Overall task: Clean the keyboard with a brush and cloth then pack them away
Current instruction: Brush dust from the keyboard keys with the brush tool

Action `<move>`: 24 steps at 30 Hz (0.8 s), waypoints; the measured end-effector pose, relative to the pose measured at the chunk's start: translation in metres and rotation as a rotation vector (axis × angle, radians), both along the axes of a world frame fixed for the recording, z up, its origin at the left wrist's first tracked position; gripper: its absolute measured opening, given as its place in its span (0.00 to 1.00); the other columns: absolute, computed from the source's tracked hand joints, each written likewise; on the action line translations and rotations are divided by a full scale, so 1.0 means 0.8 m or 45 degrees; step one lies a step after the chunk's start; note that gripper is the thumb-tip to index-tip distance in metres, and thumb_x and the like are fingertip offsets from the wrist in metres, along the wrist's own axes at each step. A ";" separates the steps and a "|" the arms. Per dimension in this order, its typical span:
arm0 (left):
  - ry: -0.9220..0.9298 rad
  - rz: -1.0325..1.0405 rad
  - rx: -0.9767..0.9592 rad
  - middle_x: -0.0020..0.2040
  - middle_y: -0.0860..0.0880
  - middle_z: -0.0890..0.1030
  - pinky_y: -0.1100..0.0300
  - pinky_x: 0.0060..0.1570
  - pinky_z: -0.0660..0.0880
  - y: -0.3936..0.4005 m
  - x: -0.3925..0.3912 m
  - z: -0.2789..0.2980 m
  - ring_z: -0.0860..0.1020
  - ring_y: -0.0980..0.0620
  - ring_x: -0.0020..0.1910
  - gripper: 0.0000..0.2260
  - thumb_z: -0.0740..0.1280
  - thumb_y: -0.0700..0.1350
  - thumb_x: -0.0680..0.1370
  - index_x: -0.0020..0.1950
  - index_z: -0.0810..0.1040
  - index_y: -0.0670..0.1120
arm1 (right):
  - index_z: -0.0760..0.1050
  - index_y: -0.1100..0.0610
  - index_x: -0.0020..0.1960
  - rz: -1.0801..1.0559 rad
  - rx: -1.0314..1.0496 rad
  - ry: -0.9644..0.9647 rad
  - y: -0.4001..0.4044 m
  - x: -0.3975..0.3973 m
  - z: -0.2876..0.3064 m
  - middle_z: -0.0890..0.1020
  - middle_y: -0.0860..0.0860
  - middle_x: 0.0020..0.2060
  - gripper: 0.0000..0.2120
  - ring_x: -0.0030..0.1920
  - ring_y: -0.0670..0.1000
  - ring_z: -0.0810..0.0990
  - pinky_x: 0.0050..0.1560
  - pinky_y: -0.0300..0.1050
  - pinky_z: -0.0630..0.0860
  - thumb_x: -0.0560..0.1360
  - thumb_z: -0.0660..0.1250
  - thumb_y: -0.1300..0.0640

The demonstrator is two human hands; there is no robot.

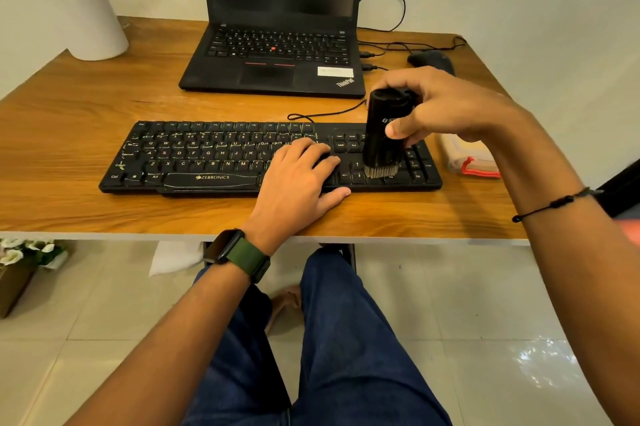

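Dark blue trousers [346, 339] are filling the near edge of the view, above pale floor tiles [485, 339]. Just beyond, the left hand [298, 176] is lying flat, fingers loosely spread and gripping nothing, pressing on the right-of-centre keys of the black corded Zebronics keyboard [207, 162], thumb hanging over its near edge, a green-strapped watch [239, 254] sitting on the wrist. To the right, the right hand [446, 107] is wrapping around the black cylindrical brush [386, 129], holding it upright, its pale bristles [381, 171] touching the keys beside the arrow cluster. A thin black cord bracelet [554, 204] is circling that wrist. The keyboard is lying across the middle of the brown wooden tabletop [69, 135]. Just right of it, a folded beige cloth with a red loop [467, 157] is resting on the wood. Farther back, an open black ThinkPad laptop [277, 51] is standing with its screen dark, a black mouse [431, 60] to its right, and a white plant pot [90, 24] in the far left corner.
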State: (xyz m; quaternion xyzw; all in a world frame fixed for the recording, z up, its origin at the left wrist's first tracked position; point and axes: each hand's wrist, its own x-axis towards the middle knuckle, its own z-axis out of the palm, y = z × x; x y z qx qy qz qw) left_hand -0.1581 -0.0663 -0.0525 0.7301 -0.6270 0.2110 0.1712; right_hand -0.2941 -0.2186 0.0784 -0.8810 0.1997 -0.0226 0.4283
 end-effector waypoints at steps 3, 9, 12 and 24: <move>-0.013 0.000 -0.007 0.54 0.44 0.80 0.50 0.52 0.73 0.000 0.000 0.000 0.76 0.42 0.56 0.25 0.57 0.61 0.73 0.55 0.79 0.42 | 0.73 0.47 0.55 0.071 -0.078 -0.008 0.018 0.018 -0.006 0.75 0.49 0.53 0.19 0.54 0.51 0.77 0.44 0.50 0.82 0.70 0.68 0.67; -0.009 -0.004 -0.027 0.54 0.44 0.79 0.51 0.52 0.72 0.001 0.001 -0.001 0.75 0.42 0.55 0.25 0.58 0.60 0.73 0.54 0.80 0.42 | 0.72 0.49 0.55 0.061 -0.053 -0.026 0.020 0.015 -0.006 0.75 0.50 0.53 0.19 0.53 0.51 0.77 0.43 0.47 0.81 0.70 0.68 0.67; 0.007 -0.011 -0.013 0.54 0.44 0.79 0.50 0.53 0.72 0.000 0.001 -0.001 0.76 0.42 0.56 0.25 0.57 0.60 0.73 0.56 0.79 0.43 | 0.71 0.48 0.56 0.024 -0.256 0.055 0.012 0.002 0.004 0.74 0.46 0.49 0.20 0.52 0.51 0.75 0.41 0.42 0.78 0.70 0.68 0.66; 0.015 -0.001 0.009 0.54 0.44 0.80 0.50 0.51 0.73 0.002 0.000 0.003 0.76 0.42 0.55 0.25 0.58 0.60 0.73 0.53 0.79 0.41 | 0.72 0.49 0.55 -0.006 -0.007 -0.103 0.027 0.015 -0.005 0.75 0.49 0.53 0.19 0.53 0.51 0.78 0.43 0.48 0.82 0.70 0.68 0.68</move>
